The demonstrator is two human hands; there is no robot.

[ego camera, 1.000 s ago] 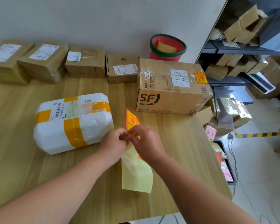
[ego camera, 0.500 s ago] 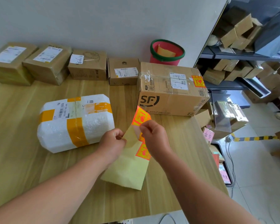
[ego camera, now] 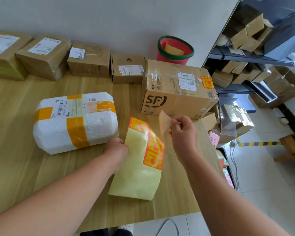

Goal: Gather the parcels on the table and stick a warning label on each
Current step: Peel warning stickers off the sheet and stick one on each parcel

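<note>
Yellow backing sheet (ego camera: 136, 174) w/ orange labels gripped by L hand (ego camera: 117, 149); R hand (ego camera: 183, 132) pinches peeled label (ego camera: 164, 121) above worktop (ego camera: 24, 167), nr foam parcel (ego camera: 75, 123).

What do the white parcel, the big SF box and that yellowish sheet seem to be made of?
White parcel: likely expanded foam, matte, pebbly surface, bound with glossy orange tape. SF box: brown cardboard, matte, sealed with shiny clear tape. Yellowish sheet in the left hand: probably waxed backing paper; it glints and curls.
</note>
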